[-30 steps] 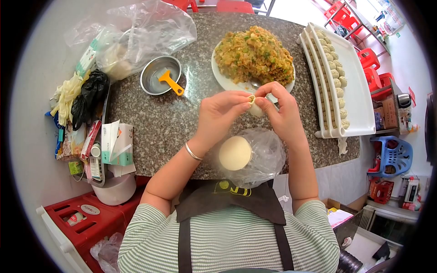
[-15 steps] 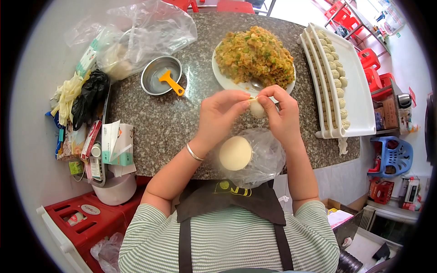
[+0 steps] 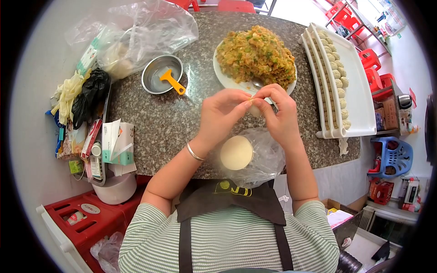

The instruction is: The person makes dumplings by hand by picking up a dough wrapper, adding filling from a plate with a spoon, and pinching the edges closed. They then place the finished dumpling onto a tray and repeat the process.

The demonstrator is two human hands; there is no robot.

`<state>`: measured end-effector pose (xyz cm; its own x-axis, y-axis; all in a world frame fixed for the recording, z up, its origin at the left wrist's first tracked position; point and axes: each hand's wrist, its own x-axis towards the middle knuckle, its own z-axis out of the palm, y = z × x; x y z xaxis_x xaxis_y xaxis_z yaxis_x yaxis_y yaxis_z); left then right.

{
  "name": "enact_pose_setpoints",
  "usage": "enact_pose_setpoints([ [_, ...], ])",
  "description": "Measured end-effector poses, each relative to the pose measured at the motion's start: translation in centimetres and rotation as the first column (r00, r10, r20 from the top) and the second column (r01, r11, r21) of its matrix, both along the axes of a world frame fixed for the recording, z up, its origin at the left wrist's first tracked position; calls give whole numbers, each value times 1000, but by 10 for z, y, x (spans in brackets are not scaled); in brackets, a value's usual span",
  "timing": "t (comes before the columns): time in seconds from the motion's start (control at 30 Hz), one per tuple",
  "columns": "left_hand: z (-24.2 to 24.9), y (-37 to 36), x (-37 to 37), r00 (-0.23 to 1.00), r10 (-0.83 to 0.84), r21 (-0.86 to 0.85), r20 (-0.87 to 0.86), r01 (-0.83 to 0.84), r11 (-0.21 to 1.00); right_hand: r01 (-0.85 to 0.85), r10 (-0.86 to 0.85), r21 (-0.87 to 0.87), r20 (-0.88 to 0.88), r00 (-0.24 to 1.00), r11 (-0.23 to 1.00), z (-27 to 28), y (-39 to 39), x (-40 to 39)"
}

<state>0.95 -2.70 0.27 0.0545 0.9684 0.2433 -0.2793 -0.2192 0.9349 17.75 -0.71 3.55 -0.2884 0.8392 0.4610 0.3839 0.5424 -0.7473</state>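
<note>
Between my hands is a small pale dumpling [image 3: 253,111], its edge pinched by the fingertips of both. My left hand [image 3: 224,111] grips it from the left with thumb and forefinger. From the right, my right hand [image 3: 278,111] pinches the same edge and hides much of the dough. Below them, a round stack of dough wrappers [image 3: 236,153] lies on a crumpled clear plastic bag [image 3: 266,157]. Just beyond my hands stands a white plate [image 3: 221,75] heaped with chopped filling [image 3: 255,54]; a metal spoon [image 3: 258,83] rests at its near side.
Stacked white trays [image 3: 357,95] with rows of pleated dumplings [image 3: 339,84] stand at the right. A metal bowl [image 3: 150,68] holds an orange-handled tool [image 3: 173,83]. Clear plastic bags [image 3: 145,32], a tissue box [image 3: 119,143] and black plastic bag [image 3: 92,95] crowd the left.
My right fingers have drawn closer to the left ones along the dumpling's edge. The dumpling has turned slightly and is more covered by my right hand.
</note>
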Motion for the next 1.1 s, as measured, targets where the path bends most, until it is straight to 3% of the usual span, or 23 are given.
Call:
enact_pose_setpoints([
  [0.1, 7, -2, 2, 997, -8, -105, 74, 15, 994, 34, -43, -88, -98, 994, 996, -2, -1, 0],
  [0.23, 3, -2, -1, 996, -38, -126, 87, 48, 991, -19, -6, -199, -122, 992, 980, 2, 0, 3],
  [0.4, 0, -1, -1, 999, -4, 18, -31, 4, 1000, 11, -12, -74, -11, 1000, 997, 5, 0, 0],
  [0.63, -2, -2, 3, 999, 8, -86, 31, -5, 996, 48, -48, 15, -20, 999, 999, 0, -2, -8],
  [0.7, -4, 1, 7, 954, -30, -209, 298, 96, 973, 74, -77, -34, -124, 989, 997, -5, 0, -11],
  [0.73, -2, 0, 6, 954, -30, -207, 299, 95, 974, 73, -77, -32, -123, 989, 997, -8, 0, -11],
  [0.8, 4, -3, 2, 894, -88, -350, 439, 260, 900, 34, -67, -168, -195, 979, 985, -12, 1, -11],
  [1.1, 1, -1, 4, 905, -87, -264, 417, 212, 941, 47, -51, -42, -81, 995, 998, -12, 3, -14],
])
